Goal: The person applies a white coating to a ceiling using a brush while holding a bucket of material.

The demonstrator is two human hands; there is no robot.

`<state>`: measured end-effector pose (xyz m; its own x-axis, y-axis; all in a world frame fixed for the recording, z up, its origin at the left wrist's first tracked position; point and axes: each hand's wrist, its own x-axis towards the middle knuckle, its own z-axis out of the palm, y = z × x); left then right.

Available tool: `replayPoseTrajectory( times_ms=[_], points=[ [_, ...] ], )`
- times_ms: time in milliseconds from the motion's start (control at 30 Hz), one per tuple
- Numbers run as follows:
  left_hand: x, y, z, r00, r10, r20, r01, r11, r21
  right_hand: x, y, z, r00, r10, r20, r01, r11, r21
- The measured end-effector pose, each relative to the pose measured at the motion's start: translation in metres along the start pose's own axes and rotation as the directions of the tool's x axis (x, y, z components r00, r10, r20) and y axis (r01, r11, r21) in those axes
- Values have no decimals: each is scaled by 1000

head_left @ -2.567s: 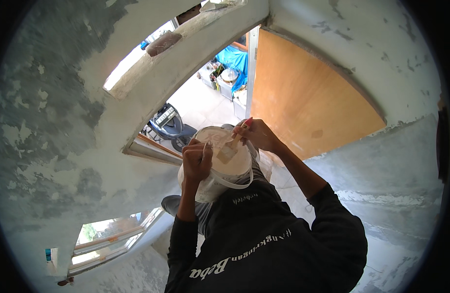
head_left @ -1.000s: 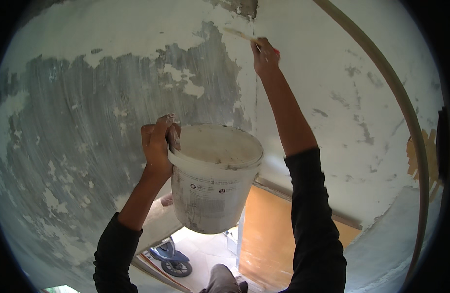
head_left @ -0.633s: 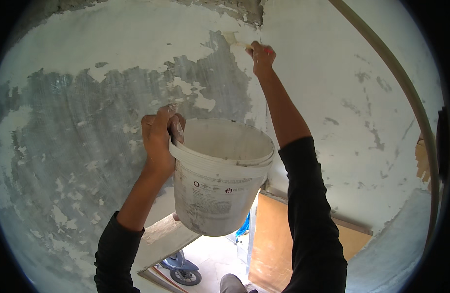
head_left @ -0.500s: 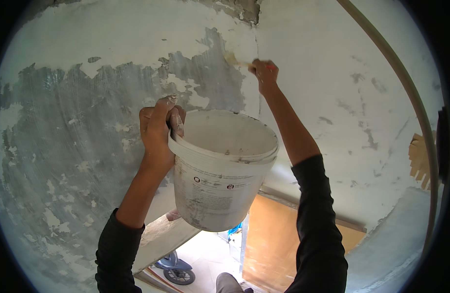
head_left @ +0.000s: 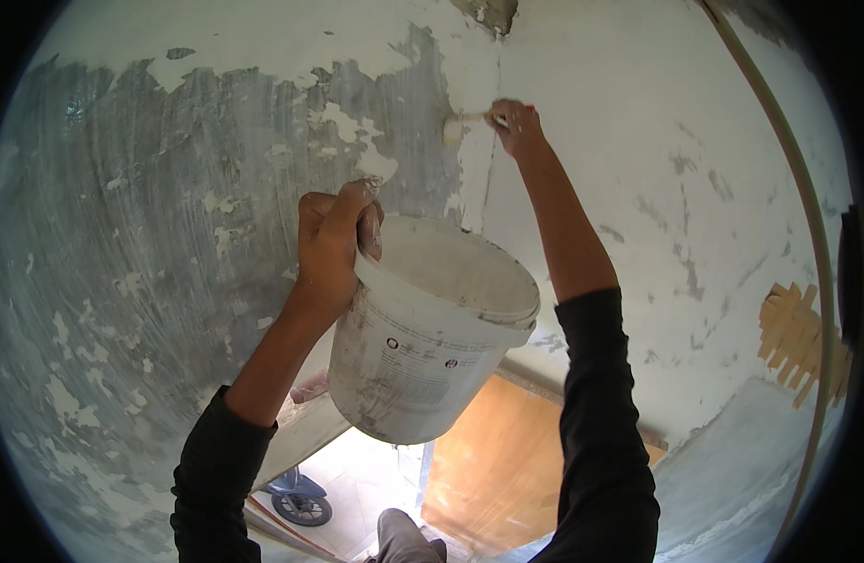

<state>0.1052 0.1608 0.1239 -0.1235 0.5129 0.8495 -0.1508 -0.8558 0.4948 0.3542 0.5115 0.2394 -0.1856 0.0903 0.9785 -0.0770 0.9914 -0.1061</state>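
My left hand (head_left: 336, 235) grips the rim of a white plastic bucket (head_left: 423, 352), fingers closed over its edge. The bucket hangs tilted in front of me, its outside smeared with grime and its inner wall pale; the bottom inside is hidden. Up near the wall corner, my right hand (head_left: 518, 127) is closed around the handle of a paintbrush (head_left: 453, 129). Its pale head is blurred and lies against the wall (head_left: 409, 113), at the border between wet-looking grey and peeling white paint.
A long hose or pipe (head_left: 779, 131) curves down the right side, past torn brown cardboard-like material (head_left: 793, 333). Below stand a wooden panel (head_left: 493, 460) and a motorbike wheel (head_left: 302, 508) on a bright floor. A ledge (head_left: 305, 436) runs beneath the bucket.
The paintbrush has come lower against the wall with my right hand, its head now pointing left. My view has shifted, and the bucket is tilted more.
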Motion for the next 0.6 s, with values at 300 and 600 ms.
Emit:
replayPoseTrajectory(
  times_ms=[300, 600],
  points=[
    [-6, -9, -6, 998, -34, -57, 37, 998, 47, 115, -66, 37, 928, -270, -256, 218, 953, -212],
    [-9, -22, -8, 1000, -3, -21, 4, 1000, 31, -4, -40, 59, 848, -483, -217, 262, 739, -621]
  ],
)
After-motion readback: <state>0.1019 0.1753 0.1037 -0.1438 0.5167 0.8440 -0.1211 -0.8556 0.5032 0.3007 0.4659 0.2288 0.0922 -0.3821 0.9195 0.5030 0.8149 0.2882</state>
